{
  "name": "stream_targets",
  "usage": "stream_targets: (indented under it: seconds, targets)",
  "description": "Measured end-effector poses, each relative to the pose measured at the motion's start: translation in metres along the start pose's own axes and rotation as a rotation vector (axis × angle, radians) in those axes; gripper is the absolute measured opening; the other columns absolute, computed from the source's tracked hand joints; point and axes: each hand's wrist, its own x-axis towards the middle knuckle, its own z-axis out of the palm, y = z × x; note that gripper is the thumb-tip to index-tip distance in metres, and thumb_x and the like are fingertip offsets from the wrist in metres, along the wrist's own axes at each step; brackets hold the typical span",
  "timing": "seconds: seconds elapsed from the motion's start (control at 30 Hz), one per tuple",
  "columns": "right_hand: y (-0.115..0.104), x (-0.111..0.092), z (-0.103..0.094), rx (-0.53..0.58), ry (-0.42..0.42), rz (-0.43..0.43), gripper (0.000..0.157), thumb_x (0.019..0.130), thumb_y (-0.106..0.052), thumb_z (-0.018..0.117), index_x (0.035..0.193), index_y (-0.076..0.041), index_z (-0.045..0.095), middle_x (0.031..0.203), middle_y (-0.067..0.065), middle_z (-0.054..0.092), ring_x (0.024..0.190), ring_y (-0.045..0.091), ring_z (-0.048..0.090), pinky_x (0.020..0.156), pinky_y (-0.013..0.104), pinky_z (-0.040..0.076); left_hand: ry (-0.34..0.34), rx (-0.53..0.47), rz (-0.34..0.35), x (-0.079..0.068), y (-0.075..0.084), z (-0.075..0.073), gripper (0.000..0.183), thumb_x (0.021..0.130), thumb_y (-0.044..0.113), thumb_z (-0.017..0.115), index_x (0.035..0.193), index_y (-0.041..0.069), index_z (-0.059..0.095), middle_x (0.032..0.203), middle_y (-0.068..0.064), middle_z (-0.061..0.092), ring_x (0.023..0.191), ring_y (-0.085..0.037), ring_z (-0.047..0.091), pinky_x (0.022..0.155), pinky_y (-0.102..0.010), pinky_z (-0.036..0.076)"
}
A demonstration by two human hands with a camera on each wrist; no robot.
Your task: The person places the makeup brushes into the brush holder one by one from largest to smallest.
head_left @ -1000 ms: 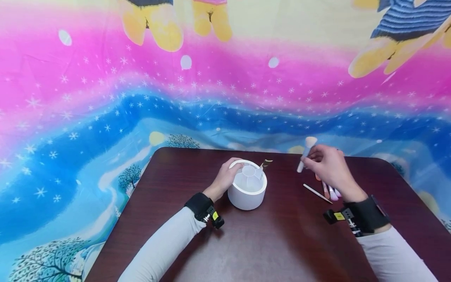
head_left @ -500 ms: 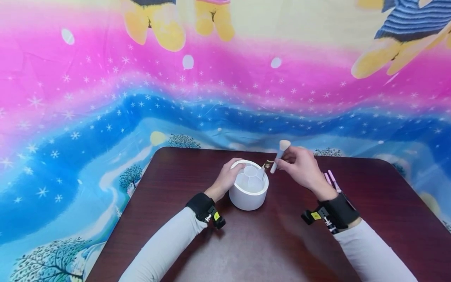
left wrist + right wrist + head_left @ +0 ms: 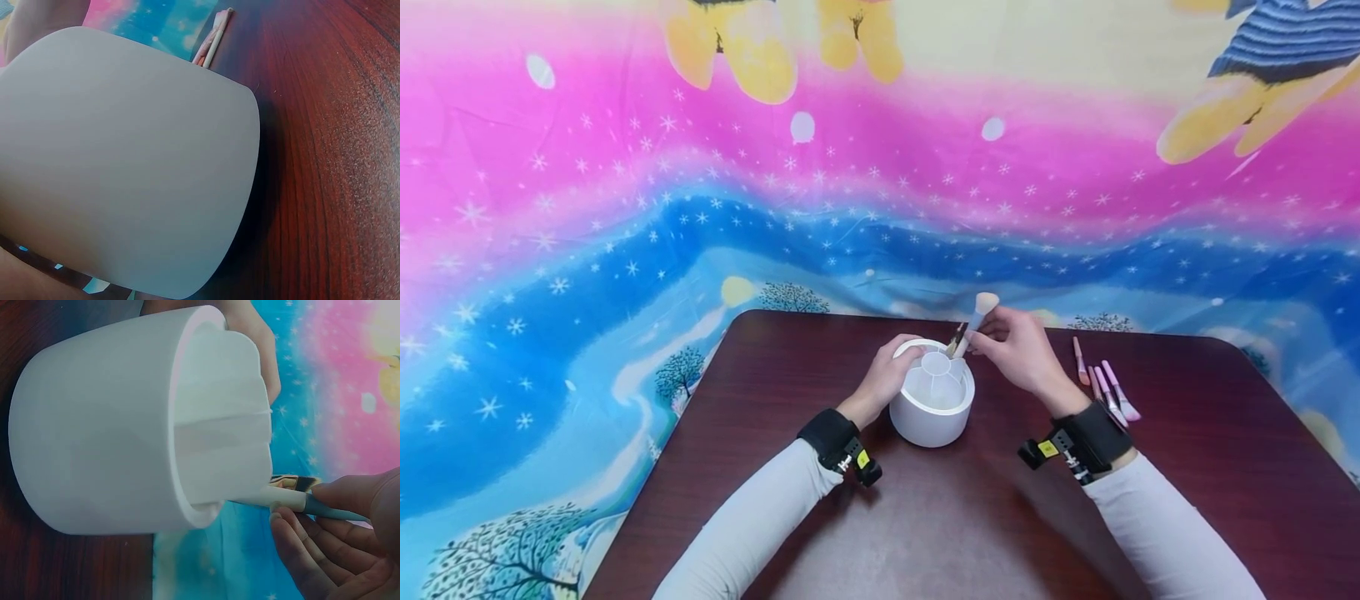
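Note:
A white round brush holder (image 3: 927, 425) with divided compartments stands on the dark table. My left hand (image 3: 880, 379) grips its left side, thumb over the rim. My right hand (image 3: 1022, 350) pinches a makeup brush (image 3: 983, 307) with pale bristles pointing up. The lower end of its handle is at the holder's back right rim; in the right wrist view the white handle (image 3: 275, 497) passes behind the inner divider, its tip hidden. Beside it, a brush with a gold ferrule (image 3: 289, 482) sticks out of the holder. The left wrist view is mostly filled by the holder's wall (image 3: 137, 150).
Several pink-handled makeup brushes (image 3: 1112, 390) lie on the table (image 3: 880, 533) to the right, partly behind my right wrist. A thin white stick (image 3: 216, 40) lies by them in the left wrist view. A printed cloth (image 3: 880, 208) hangs behind the table's far edge.
My right hand has carried the makeup brush leftward from above the loose brushes to the holder's rim. The gold-ferrule brush now stands more upright. My left hand keeps its grip on the holder.

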Motion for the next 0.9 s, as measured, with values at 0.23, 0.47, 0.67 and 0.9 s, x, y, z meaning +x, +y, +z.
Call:
stream_targets:
  seconds: [0.23, 0.47, 0.67, 0.9]
  targets:
    - [0.003, -0.001, 0.009, -0.02, -0.049, 0.005, 0.014, 0.087, -0.015, 0.066, 0.096, -0.004, 0.064, 0.085, 0.008, 0.067, 0.075, 0.018, 0.065, 0.064, 0.035, 0.054, 0.007, -0.001, -0.02, -0.006, 0.009, 0.0, 0.032, 0.096, 0.021, 0.048, 0.122, 0.004, 0.055, 0.117, -0.008, 0.058, 0.104, -0.017, 0.053, 0.094, -0.041, 0.04]
    - [0.009, -0.005, 0.013, -0.056, -0.067, 0.0, 0.01, 0.087, -0.019, 0.066, 0.092, -0.01, 0.066, 0.083, 0.002, 0.067, 0.076, 0.016, 0.064, 0.064, 0.034, 0.054, 0.014, 0.006, -0.023, -0.006, 0.009, 0.0, 0.032, 0.096, 0.022, 0.049, 0.122, 0.005, 0.055, 0.117, -0.007, 0.058, 0.104, -0.017, 0.052, 0.094, -0.041, 0.04]
    - [0.014, -0.009, 0.012, -0.075, -0.071, 0.024, 0.012, 0.087, -0.022, 0.067, 0.095, -0.014, 0.067, 0.085, 0.0, 0.068, 0.077, 0.009, 0.063, 0.065, 0.034, 0.054, 0.009, 0.006, -0.022, -0.006, 0.009, 0.0, 0.033, 0.095, 0.022, 0.049, 0.122, 0.005, 0.055, 0.117, -0.007, 0.059, 0.104, -0.017, 0.053, 0.093, -0.041, 0.041]
    - [0.018, -0.013, 0.003, -0.047, -0.06, 0.024, 0.018, 0.088, -0.019, 0.066, 0.102, -0.008, 0.065, 0.089, 0.004, 0.069, 0.078, 0.013, 0.064, 0.066, 0.035, 0.054, 0.0, 0.001, -0.011, -0.006, 0.009, 0.0, 0.033, 0.096, 0.022, 0.048, 0.123, 0.004, 0.055, 0.117, -0.008, 0.058, 0.105, -0.018, 0.053, 0.094, -0.042, 0.04]
